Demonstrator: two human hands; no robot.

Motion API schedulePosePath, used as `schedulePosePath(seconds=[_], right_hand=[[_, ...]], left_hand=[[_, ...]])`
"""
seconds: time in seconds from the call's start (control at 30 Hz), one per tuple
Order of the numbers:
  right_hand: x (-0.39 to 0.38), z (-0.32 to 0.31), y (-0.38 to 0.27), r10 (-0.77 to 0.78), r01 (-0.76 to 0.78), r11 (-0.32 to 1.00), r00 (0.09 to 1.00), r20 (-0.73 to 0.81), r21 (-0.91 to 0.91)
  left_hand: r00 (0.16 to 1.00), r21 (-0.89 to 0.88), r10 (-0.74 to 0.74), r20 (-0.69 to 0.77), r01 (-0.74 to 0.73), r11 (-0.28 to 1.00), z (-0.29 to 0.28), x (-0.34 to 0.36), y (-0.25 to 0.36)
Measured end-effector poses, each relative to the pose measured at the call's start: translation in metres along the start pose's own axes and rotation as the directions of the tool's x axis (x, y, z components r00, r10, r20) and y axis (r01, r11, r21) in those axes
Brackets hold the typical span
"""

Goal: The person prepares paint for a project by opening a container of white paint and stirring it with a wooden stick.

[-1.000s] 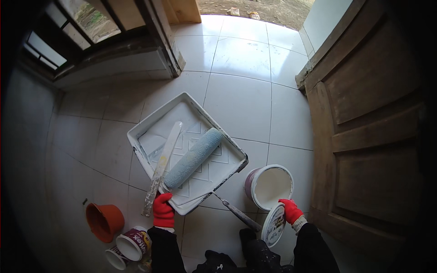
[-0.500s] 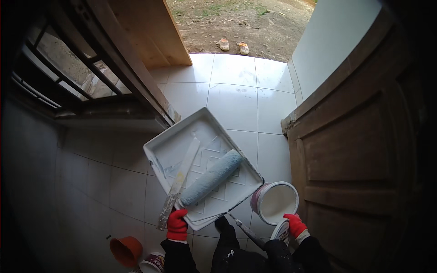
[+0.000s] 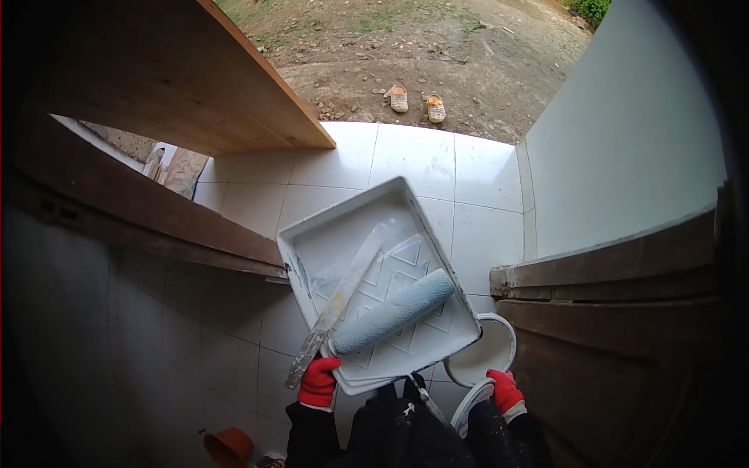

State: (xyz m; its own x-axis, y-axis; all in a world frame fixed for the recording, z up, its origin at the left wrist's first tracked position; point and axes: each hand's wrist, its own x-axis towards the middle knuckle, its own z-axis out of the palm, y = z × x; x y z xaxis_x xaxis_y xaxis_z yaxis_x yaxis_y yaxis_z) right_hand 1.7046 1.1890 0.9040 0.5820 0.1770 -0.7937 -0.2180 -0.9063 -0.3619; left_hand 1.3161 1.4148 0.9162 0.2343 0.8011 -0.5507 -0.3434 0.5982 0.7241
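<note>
In a red glove, my left hand [image 3: 317,382] is closed on the near left corner of a white paint tray [image 3: 300,265]. Across the tray rests a light-blue paint roller [image 3: 394,313], its handle hanging over the near edge. A paint-smeared flat stick [image 3: 331,310] lies along the left side, its lower end above my left glove. My right hand [image 3: 505,390], also red-gloved, is closed at the rim of a paint bucket [image 3: 485,352] and a round white lid [image 3: 472,404]. The tray overlaps part of the bucket; my right fingertips are partly hidden.
A doorway leads over white floor tiles [image 3: 413,160] to bare ground with two clogs [image 3: 399,99]. At left stands a wooden panel [image 3: 195,86]; a brown door [image 3: 608,366] and pale wall [image 3: 616,171] are at right. An orange pot [image 3: 228,446] sits behind at lower left.
The doorway and the ground outside have come closer as I moved forward. Tray, roller and bucket came along in my hands, and the tray now covers more of the bucket.
</note>
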Motion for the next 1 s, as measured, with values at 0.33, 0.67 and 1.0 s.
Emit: schedulePosePath(seconds=[0.33,0.67,1.0], right_hand=[[0.218,0.089,-0.174,0.136,-0.136,0.990,0.990,-0.027,-0.020],[0.309,0.167,-0.042,0.085,-0.084,0.996,0.996,0.023,-0.030],[0.348,0.247,0.224,0.012,-0.015,0.999,0.998,-0.062,-0.038]], left_hand=[[0.996,0.028,-0.078,0.049,0.077,0.997,0.051,0.308,0.026],[0.996,0.194,0.050,0.067,-0.062,0.979,-0.065,0.336,-0.114],[1.000,0.072,0.017,-0.001,-0.017,0.997,-0.270,0.211,-0.327]])
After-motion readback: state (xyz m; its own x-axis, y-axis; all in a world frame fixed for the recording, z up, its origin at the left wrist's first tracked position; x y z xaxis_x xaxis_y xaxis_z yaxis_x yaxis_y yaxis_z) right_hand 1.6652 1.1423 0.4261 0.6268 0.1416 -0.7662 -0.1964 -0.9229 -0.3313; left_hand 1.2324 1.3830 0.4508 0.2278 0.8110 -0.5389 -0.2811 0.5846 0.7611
